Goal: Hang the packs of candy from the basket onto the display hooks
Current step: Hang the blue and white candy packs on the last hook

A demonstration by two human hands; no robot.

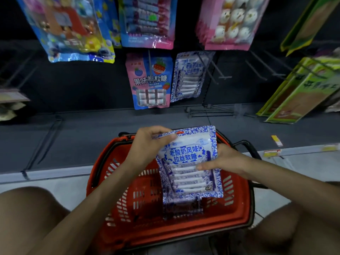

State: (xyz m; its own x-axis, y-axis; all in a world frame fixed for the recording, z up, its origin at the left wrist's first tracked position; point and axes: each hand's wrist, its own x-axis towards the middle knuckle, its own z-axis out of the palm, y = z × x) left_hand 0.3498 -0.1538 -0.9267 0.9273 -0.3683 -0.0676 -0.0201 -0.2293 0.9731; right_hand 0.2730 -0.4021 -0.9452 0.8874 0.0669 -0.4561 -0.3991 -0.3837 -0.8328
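Both hands (pixel 150 142) pinch candy pack (pixel 189 162) above basket (pixel 114 183)

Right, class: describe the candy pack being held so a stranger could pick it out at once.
Find the red basket. Just above it is a blue-and-white pack, its top corner pinched by the left hand, its side held by the right hand. A matching pack hangs higher up and a spare pack lies in the basket; only this one is in hand.

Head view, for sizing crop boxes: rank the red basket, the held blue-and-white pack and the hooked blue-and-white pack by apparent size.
Red basket
held blue-and-white pack
hooked blue-and-white pack, likely the same kind, only farther
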